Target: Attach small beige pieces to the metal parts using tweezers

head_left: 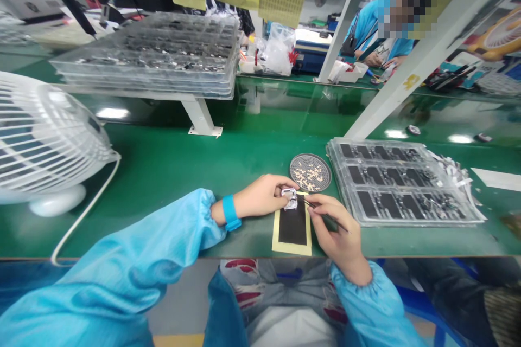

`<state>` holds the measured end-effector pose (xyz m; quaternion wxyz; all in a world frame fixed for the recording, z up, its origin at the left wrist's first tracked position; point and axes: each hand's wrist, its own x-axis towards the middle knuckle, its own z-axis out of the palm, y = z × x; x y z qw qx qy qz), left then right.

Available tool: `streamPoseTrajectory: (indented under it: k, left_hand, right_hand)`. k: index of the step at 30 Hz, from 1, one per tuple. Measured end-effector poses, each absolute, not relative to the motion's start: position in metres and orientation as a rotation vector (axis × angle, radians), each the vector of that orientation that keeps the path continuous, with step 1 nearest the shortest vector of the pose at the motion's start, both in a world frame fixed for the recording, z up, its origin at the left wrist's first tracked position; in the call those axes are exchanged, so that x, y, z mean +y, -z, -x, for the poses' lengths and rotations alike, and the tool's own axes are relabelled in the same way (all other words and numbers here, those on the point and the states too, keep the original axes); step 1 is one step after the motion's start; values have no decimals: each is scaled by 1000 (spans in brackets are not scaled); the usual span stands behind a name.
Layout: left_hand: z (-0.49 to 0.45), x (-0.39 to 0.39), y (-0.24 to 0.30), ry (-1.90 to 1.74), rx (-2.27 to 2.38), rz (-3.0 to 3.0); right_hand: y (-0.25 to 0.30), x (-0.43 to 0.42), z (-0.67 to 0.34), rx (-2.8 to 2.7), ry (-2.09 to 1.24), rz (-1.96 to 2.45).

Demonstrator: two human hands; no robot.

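Observation:
My left hand [266,194] is closed on the edge of a small white square casing [290,199], steadying it over a black pad. In my right hand [336,227] is a pair of dark tweezers [310,204], gripped like a pen, with the tips at the casing. The fine detail inside the casing is too small to make out. Under both lies the black pad [291,227] on a yellow sheet [292,248]. Just beyond my hands sits a round grey perforated dish [293,162] with many tiny pale pieces [309,176] in it.
Stacked clear trays with dark parts [378,173] lie to the right. A white fan [49,141] and its cord stand at the left. More stacked trays [146,49] rest on a raised shelf. Across the bench a person in blue [366,27] works with their hands.

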<state>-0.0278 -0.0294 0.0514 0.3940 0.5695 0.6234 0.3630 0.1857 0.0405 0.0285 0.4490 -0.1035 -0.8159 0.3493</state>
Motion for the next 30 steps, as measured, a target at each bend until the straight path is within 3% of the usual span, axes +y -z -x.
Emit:
streamPoseTrajectory:
  k: [30]
  left_hand:
    - [23, -32, -56, -988, 1635, -1366]
  right_hand:
    - [-31, 38, -186, -1904, -840, 264]
